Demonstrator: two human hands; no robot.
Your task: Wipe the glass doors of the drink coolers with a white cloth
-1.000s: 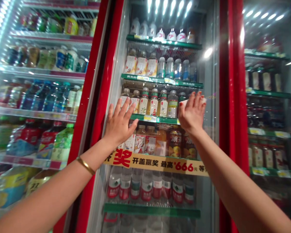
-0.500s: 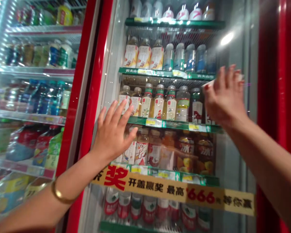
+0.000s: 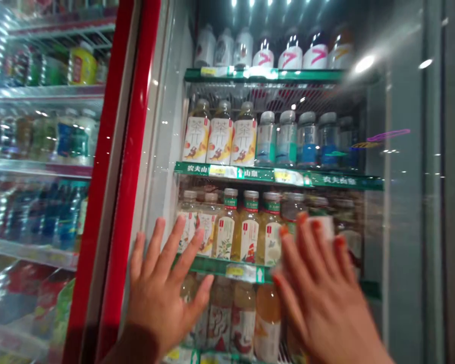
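Under the left hand (image 3: 161, 298), red-framed cooler door (image 3: 116, 177) — palm flat, fingers wide, as if bracing | at the right hand (image 3: 314, 298), white scrap (image 3: 326, 227) against the glass — blurred, grip unclear

Cold white lights (image 3: 250, 3) inside the cooler glint off the glass door (image 3: 394, 202), throwing a bright flare at upper right; the right hand (image 3: 320, 298) smears with motion blur, and the edges bow and soften.

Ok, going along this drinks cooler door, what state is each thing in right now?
Left hand: open, fingers spread, flat on the glass.
Right hand: blurred, fingers spread over the white piece.
White piece of cloth or paper: under the right fingers, against the glass.
Glass cooler door: shut.
Tea bottles: upright, capped, on a green-edged shelf.
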